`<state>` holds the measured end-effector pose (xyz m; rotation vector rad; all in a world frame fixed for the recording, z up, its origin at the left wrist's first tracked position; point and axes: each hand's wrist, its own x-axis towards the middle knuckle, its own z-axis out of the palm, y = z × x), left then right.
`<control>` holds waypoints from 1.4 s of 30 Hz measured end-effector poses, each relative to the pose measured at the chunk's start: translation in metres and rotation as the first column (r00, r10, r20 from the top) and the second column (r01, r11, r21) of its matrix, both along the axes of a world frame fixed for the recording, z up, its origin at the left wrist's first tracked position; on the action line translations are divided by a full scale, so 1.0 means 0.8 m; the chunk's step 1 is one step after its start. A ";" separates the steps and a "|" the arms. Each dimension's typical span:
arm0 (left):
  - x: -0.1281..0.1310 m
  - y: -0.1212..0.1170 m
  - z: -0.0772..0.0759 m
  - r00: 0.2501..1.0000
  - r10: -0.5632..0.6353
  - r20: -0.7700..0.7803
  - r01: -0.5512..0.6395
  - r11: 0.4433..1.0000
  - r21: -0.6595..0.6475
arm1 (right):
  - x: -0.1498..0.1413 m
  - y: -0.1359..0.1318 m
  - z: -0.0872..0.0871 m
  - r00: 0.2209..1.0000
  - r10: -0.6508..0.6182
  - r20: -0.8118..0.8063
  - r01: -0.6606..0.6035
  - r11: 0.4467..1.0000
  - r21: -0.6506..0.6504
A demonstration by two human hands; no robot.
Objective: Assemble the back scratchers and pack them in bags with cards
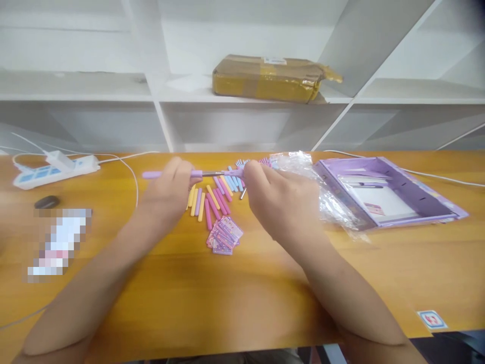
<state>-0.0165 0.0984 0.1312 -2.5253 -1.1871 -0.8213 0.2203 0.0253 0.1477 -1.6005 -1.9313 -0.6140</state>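
My left hand (168,189) is closed round the handle of a purple back scratcher (213,173) with a thin metal rod. The rod is level and spans both hands. My right hand (278,197) is closed on its other purple end, hiding the tip. Below and between my hands lie several coloured sticks (210,202), yellow, pink and purple. Behind them are blue pieces (232,183) and claw-shaped heads (242,164), partly covered by my right hand. A fanned pile of small purple-pink printed cards (225,235) is nearer to me.
Crumpled clear plastic wrap (333,205) lies beside an open purple box (428,189) at the right. To the left are a power strip (56,171), a small black object (47,202) and a blurred-out item (62,242). A taped parcel (269,78) sits on the white shelf (185,93).
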 end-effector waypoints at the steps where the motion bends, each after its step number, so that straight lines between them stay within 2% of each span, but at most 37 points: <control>1: 0.002 -0.001 -0.001 1.000 -0.003 0.004 0.004 1.000 -0.021 | 0.003 0.000 0.002 1.000 -0.001 -0.012 0.001 1.000 -0.017; 4: 0.008 -0.008 0.002 0.999 0.035 0.002 -0.035 0.997 -0.064 | 0.022 0.005 0.010 0.993 0.019 -0.121 -0.031 0.994 -0.104; 7: 0.014 -0.018 0.007 0.997 0.078 -0.021 -0.079 0.995 -0.058 | 0.036 0.007 0.016 0.983 0.049 -0.175 -0.071 0.990 -0.123; 14: 0.012 -0.019 0.018 0.980 0.200 0.002 -0.199 0.979 -0.052 | 0.030 0.007 0.009 0.979 0.195 -0.055 -0.199 0.975 -0.096; 19: 0.013 -0.022 0.022 0.955 0.295 0.017 -0.295 0.956 -0.011 | 0.024 0.016 -0.004 0.955 0.293 0.040 -0.292 0.956 -0.021; 24: 0.002 -0.018 0.040 0.929 0.351 0.115 -0.361 0.929 0.082 | 0.029 0.027 -0.001 0.954 0.300 -0.021 -0.295 0.948 0.119; 27: -0.040 0.005 0.060 0.919 0.354 0.172 -0.381 0.910 0.163 | 0.080 0.038 0.012 0.967 0.246 -0.060 -0.229 0.950 0.212; 29: -0.081 0.025 0.072 0.888 0.389 0.243 -0.442 0.867 0.229 | 0.144 0.042 0.018 0.973 0.185 -0.137 -0.147 0.958 0.244; 30: -0.102 0.034 0.078 0.867 0.412 0.281 -0.480 0.840 0.251 | 0.181 0.042 0.018 0.964 0.120 -0.237 -0.060 0.967 0.248; 32: -0.135 0.049 0.083 0.828 0.453 0.331 -0.540 0.804 0.251 | 0.254 0.040 0.011 0.901 -0.019 -0.432 0.132 0.963 0.233; 33: -0.145 0.054 0.083 0.819 0.471 0.328 -0.552 0.801 0.231 | 0.285 0.038 0.005 0.841 -0.097 -0.532 0.224 0.958 0.179; 35: -0.150 0.062 0.078 0.826 0.476 0.302 -0.541 0.818 0.192 | 0.326 0.038 -0.011 0.728 -0.211 -0.652 0.304 0.952 0.032; 37: -0.142 0.068 0.069 0.847 0.458 0.271 -0.509 0.845 0.162 | 0.342 0.042 -0.024 0.687 -0.251 -0.682 0.319 0.947 -0.027; 42: -0.126 0.079 0.054 0.887 0.433 0.157 -0.449 0.890 0.078 | 0.333 0.061 -0.036 0.651 -0.272 -0.709 0.296 0.951 -0.093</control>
